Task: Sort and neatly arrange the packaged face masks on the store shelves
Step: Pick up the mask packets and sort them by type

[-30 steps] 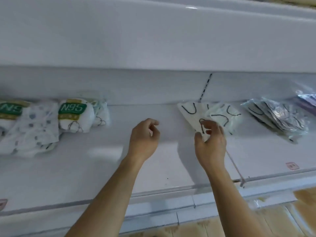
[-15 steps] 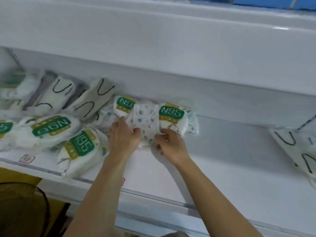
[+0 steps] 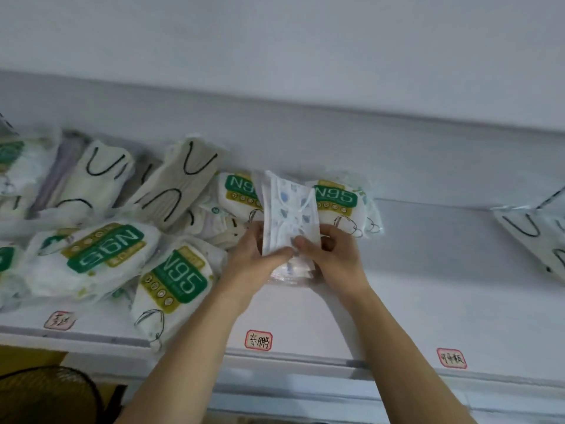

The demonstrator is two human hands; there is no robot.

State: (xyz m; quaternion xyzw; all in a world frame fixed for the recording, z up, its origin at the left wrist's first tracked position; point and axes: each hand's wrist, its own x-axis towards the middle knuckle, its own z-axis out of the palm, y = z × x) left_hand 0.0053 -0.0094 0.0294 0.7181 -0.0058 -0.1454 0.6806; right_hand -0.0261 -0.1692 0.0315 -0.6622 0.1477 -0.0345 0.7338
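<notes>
Both hands hold a clear pack of white masks with blue print [image 3: 289,215], tilted up on end over the white shelf [image 3: 428,301]. My left hand [image 3: 253,261] grips its lower left edge, and my right hand [image 3: 331,255] pinches its lower right. Behind the pack lie two N95 packs with green labels [image 3: 342,203] [image 3: 237,194]. To the left are more N95 packs [image 3: 174,286] [image 3: 91,255] and white packs with black ear loops [image 3: 180,182] [image 3: 97,179], piled loosely.
Another pack with black loops [image 3: 538,237] lies at the far right of the shelf. Red-bordered labels [image 3: 258,340] [image 3: 451,358] [image 3: 59,320] sit along the shelf's front edge. A dark round mesh object [image 3: 46,393] is at the lower left, below the shelf.
My view swung left from the black-loop packs to the N95 pile. Both hands reached the blue-print pack, took hold of it and raised it on end.
</notes>
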